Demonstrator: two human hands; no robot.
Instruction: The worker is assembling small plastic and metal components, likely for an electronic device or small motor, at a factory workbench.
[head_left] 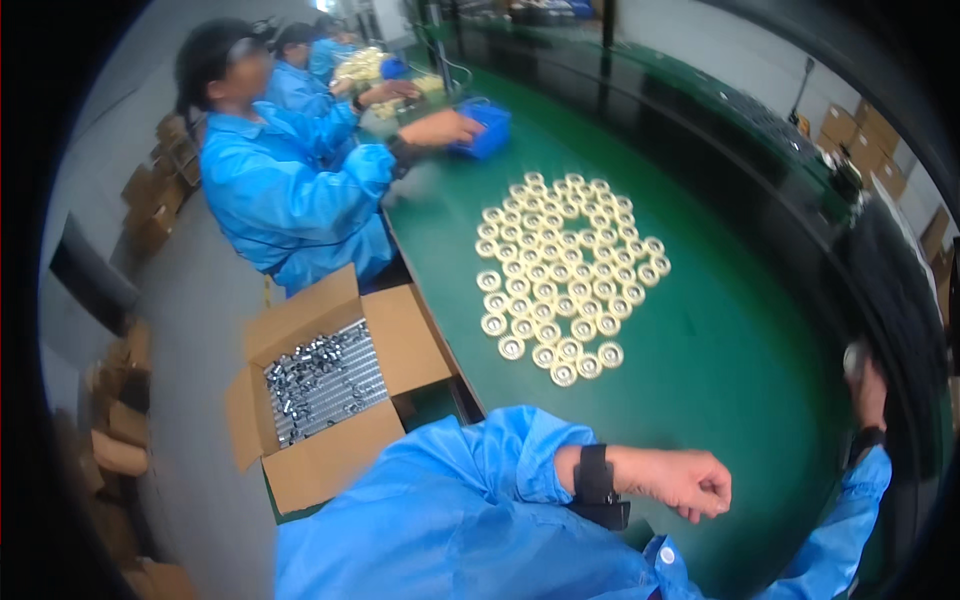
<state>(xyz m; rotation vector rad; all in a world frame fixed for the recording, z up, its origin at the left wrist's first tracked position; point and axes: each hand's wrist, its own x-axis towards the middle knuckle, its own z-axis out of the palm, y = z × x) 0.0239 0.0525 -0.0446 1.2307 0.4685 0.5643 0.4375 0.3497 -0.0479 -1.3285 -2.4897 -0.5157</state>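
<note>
My left hand (692,484) hovers over the green tabletop (700,400) near its front edge, with a black band on the wrist. Its fingers are curled in, and they hide whatever may be in them. Far to the right, my right hand (870,398) reaches toward the dark strip beyond the green surface. A small pale round part (853,360) shows at its fingertips, too blurred to make out in detail. Beyond my left arm lie many cream-coloured round parts (565,290) with metal centres, spread flat in one layer.
At my left an open cardboard box (415,340) holds shiny metal cylinders (320,375). A co-worker (290,190) in blue has a hand at a blue bin (487,130); more people sit beyond. Cartons (865,135) are stacked at far right. A dark strip (740,170) borders the table.
</note>
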